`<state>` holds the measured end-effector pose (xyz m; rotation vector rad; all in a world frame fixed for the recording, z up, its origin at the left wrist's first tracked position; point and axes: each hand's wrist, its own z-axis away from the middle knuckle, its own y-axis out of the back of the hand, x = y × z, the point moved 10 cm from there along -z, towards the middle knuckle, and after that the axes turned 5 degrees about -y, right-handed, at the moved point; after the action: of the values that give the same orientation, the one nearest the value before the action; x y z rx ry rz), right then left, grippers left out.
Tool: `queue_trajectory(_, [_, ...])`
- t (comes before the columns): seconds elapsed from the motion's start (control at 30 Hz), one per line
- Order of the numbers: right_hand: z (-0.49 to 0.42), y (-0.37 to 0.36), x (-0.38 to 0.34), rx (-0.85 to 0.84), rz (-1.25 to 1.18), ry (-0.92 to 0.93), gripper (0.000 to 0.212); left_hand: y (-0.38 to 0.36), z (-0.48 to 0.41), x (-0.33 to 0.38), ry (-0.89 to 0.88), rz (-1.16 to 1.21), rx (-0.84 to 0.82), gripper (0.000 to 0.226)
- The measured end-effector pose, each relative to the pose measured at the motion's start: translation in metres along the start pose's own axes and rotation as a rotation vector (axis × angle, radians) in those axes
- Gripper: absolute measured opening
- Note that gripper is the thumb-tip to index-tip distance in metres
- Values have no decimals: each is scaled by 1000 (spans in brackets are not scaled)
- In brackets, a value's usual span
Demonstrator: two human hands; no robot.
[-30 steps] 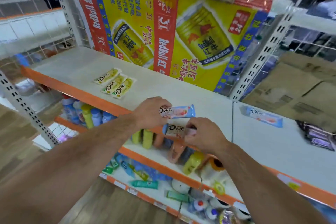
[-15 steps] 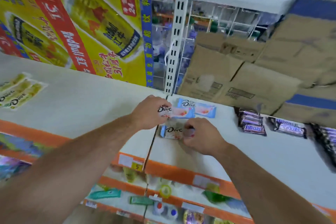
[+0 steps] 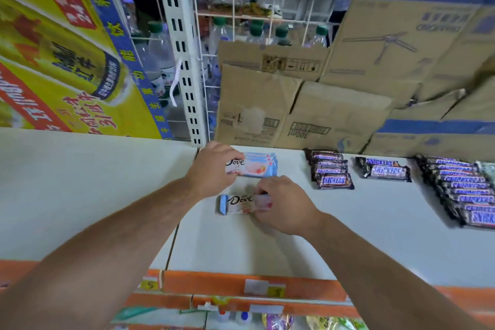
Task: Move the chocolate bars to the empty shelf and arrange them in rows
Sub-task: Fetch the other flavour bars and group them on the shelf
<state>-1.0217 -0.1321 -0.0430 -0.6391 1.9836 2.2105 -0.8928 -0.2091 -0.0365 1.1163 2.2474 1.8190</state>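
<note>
Looks like a shop: white shelf with orange price-label edge, rows of brown-wrapped Snickers bars, brown cardboard cartons.

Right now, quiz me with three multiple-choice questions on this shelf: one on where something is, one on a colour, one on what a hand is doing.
1. Where do the Snickers lie from the Dove stack?
A. left
B. right
C. on the shelf below

2. What colour is the shelf edge?
A. orange
B. green
C. black

3. What is the right hand doing?
A. hanging idle
B. gripping a bottle
C. pinching a Dove bar

Answers:
1 B: they lie on the same shelf, to the right of the stack that the left hand holds.
2 A: the front strip is orange.
3 C: its fingers close on the bar's end.
</note>
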Motion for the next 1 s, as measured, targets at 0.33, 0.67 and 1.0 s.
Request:
queue_trajectory(0.33, [-3, -4, 8, -16, 11, -95, 38, -3, 9, -19, 107, 194, 76, 43])
queue_trajectory(0.67, [0, -3, 6, -11, 20, -125, 30, -1, 46, -49, 122, -152, -132, 65])
queue_trajectory(1.0, [-27, 16, -4, 240, 207, -152, 40, 1, 59, -51, 138, -262, -117, 55])
